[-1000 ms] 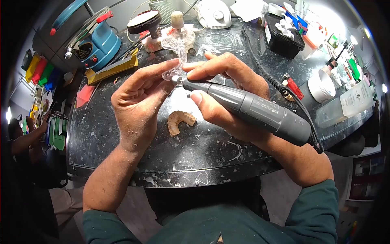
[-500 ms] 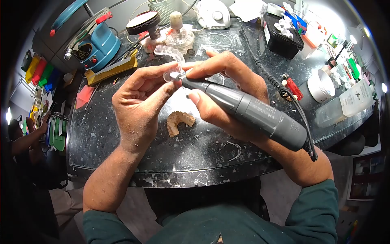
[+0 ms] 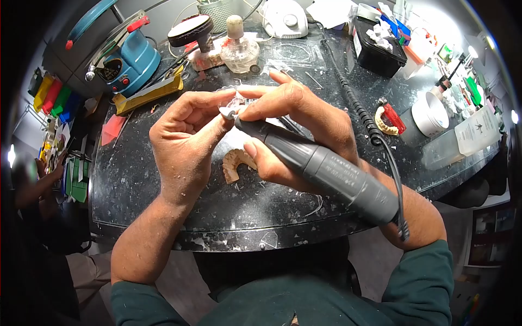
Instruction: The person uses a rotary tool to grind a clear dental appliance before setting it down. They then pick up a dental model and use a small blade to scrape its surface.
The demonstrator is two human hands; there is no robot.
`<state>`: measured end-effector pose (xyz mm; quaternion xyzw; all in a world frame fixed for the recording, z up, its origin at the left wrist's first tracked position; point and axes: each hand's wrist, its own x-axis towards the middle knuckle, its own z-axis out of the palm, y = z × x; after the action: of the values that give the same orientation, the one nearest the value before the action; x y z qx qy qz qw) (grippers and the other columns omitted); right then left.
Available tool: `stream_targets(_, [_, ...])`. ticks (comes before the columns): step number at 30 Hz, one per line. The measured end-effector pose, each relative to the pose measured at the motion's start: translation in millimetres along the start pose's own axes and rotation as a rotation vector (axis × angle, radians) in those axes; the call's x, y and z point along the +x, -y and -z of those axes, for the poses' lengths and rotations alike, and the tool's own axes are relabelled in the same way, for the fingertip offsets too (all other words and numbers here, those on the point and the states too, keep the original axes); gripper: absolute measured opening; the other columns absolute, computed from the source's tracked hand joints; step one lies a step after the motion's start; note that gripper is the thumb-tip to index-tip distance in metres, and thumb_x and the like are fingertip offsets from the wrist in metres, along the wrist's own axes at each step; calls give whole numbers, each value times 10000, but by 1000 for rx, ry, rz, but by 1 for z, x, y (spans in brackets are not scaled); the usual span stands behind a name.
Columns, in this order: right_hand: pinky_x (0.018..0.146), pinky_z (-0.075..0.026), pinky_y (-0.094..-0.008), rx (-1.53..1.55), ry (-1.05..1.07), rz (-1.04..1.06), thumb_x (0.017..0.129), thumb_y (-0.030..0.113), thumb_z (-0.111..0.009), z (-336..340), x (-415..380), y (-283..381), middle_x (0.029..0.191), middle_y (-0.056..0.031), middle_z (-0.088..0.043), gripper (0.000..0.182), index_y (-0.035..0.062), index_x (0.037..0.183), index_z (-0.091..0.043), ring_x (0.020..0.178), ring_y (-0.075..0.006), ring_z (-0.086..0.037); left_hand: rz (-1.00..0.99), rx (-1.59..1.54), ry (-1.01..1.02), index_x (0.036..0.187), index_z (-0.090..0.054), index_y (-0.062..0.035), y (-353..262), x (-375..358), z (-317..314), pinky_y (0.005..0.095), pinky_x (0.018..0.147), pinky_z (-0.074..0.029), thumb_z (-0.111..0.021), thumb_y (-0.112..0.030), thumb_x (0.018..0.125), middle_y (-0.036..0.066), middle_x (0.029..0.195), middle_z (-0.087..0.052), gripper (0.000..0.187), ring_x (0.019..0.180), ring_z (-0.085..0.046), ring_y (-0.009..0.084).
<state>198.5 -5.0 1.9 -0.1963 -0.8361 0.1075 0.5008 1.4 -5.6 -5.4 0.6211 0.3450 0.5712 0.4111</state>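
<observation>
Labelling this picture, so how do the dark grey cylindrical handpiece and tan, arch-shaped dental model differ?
The dark grey handpiece is straight and long; the tan dental model is curved and shorter. The handpiece is held in the right hand; the model lies on the black tabletop.

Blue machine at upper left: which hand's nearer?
Left. The left hand is below and right of the blue machine in view; the right hand, gripping the dark handpiece, is farther right.

1. Worktop (image 3: pixel 244 220): black, scuffed, flecked white.
2. Middle: pale dental model (image 3: pixel 230 167).
3. Back: glass jar (image 3: pixel 239 57), white device (image 3: pixel 283 23).
4. Left: blue machine (image 3: pixel 138 62), yellow strip (image 3: pixel 145 96).
5. Right: black box (image 3: pixel 375 58), white tub (image 3: pixel 420 120), clear bottle (image 3: pixel 477 133).
</observation>
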Motion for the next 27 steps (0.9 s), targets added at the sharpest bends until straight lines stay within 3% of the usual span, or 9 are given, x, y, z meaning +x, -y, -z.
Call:
stream_targets(11, [1066, -380, -473, 49, -57, -16, 732, 40, -680, 0, 0, -1, 1028, -118, -677, 327, 13, 1050, -609, 1032, -235, -665, -62, 10, -18, 1067, -629, 46, 0, 1, -3, 276, 847, -549, -667, 48, 857, 142, 1012, -697, 214, 929, -677, 156])
stream_targets(12, [767, -499, -343, 51, -120, 56, 686, 98, -808, -2, 3, -3, 872, -104, -622, 378, 27, 999, -608, 798, -247, -626, -73, -9, -23, 1068, -628, 47, 0, 1, -3, 279, 849, -549, -669, 47, 856, 144, 1017, -696, 215, 930, -677, 157])
stream_targets(13, [767, -499, -343, 50, -120, 56, 686, 98, -808, -1, 2, -3, 872, -104, -622, 378, 27, 999, -608, 798, -247, -626, -73, -9, -22, 1068, -628, 47, 0, 1, -3, 279, 849, -549, -669, 47, 856, 144, 1017, -696, 215, 930, -677, 157])
stream_targets(15, [1055, -393, -460, 14, -50, 10, 740, 52, -675, 1, 0, -4, 1008, -111, -665, 328, 5, 1056, -600, 1003, -234, -669, -54, 6, -7, 1071, -625, 49, -1, 1, -3, 281, 854, -549, -668, 50, 856, 151, 1028, -693, 219, 934, -677, 159])
stream_targets(20, [1048, -403, -439, 57, -43, 7, 744, 44, -674, 0, 0, 0, 991, -112, -660, 308, -3, 1039, -597, 1003, -238, -668, -68, -44, -32, 1075, -622, 51, -2, 1, -6, 282, 855, -550, -669, 51, 856, 156, 1027, -692, 223, 938, -679, 165])
stream_targets(22, [1035, -415, -424, 215, -146, -120, 754, 52, -672, -5, -2, -2, 1004, -122, -662, 295, -6, 1033, -595, 1026, -237, -657, -56, -39, -35, 1076, -621, 52, -3, 1, -6, 283, 855, -551, -664, 55, 858, 158, 1026, -692, 222, 937, -680, 168])
stream_targets(27, [991, -446, -395, 154, -84, -74, 772, 67, -670, 0, 0, -3, 1027, -147, -662, 294, -5, 1043, -581, 1027, -212, -639, -54, -40, -32, 1077, -619, 54, -4, 1, -7, 279, 848, -553, -661, 53, 862, 159, 1026, -691, 219, 930, -687, 176])
